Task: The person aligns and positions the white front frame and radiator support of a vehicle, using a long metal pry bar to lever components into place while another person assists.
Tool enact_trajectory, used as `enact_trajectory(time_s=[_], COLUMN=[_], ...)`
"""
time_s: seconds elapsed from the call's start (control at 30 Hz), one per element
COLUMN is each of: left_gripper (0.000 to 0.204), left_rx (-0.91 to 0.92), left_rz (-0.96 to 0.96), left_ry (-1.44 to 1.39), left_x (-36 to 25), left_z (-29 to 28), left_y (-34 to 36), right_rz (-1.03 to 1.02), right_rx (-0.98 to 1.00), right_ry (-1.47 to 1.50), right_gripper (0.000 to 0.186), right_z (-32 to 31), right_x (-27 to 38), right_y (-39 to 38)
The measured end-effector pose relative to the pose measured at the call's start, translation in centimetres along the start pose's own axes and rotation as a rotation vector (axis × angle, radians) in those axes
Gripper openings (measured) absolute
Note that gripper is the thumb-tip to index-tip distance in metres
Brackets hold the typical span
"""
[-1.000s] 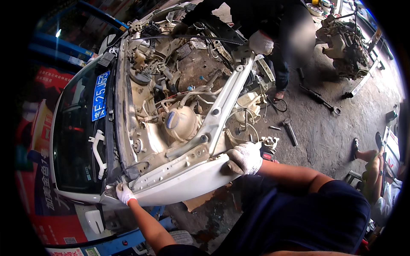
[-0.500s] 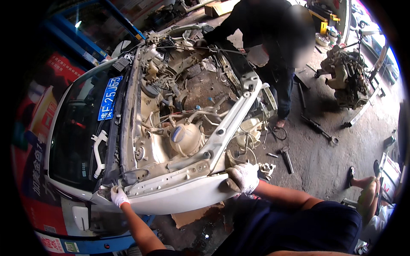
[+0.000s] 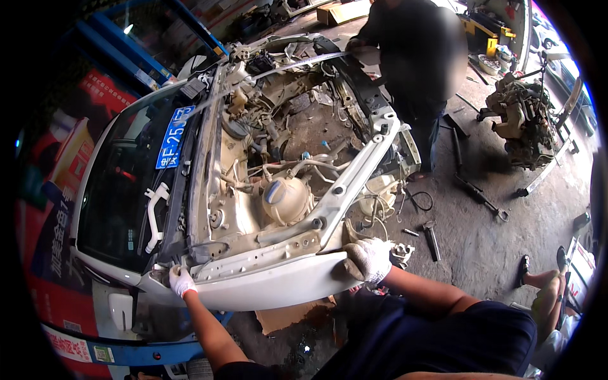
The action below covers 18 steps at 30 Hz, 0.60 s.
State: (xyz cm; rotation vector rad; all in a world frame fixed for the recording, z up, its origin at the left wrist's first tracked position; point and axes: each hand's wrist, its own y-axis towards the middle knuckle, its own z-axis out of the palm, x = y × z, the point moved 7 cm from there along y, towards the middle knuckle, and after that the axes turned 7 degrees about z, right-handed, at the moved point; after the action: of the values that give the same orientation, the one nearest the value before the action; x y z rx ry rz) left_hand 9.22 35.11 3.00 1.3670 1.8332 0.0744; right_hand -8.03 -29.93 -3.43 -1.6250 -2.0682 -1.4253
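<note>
A white front fender [image 3: 272, 286] lies along the near side of a car's bare engine bay. My left hand [image 3: 182, 280], in a white knit glove, is closed on the fender's rear corner by the windshield base. Toward the front end, my right hand [image 3: 370, 260], in a soiled white glove, wraps its fingers over the fender's edge. Above the panel runs a pale metal rail [image 3: 253, 261] with bolt holes. Just inside it sits a round cream reservoir [image 3: 286, 200] with a dark cap. The fender's underside is hidden.
Across the bay a co-worker in dark clothes [image 3: 408, 76] holds a long pale strip [image 3: 297, 64]. An engine [image 3: 522, 120] stands on the floor at right. A hammer [image 3: 431, 240] and long bars lie nearer. A white pipe [image 3: 154, 218] rests on the windshield. Cardboard [image 3: 294, 316] lies below.
The co-worker has raised the long strip, which now slants blurred across the far engine bay toward the windshield. My view has shifted slightly; both my hands keep their places on the fender.
</note>
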Motion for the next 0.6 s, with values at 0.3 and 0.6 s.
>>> enact_trajectory(time_s=[0.3,0.6], left_gripper=[0.018,0.018], left_rx=[-0.001,-0.025], left_rz=[-0.020,0.008], left_ry=[-0.005,0.062], left_x=[0.4,-0.5], left_z=[0.2,-0.6], left_y=[0.3,0.0], right_rz=[-0.010,0.010], right_rx=[-0.039,0.001], right_ry=[0.017,-0.013], right_gripper=[0.026,0.027], right_z=[0.0,0.0], right_x=[-0.1,0.0], right_y=[-0.1,-0.1])
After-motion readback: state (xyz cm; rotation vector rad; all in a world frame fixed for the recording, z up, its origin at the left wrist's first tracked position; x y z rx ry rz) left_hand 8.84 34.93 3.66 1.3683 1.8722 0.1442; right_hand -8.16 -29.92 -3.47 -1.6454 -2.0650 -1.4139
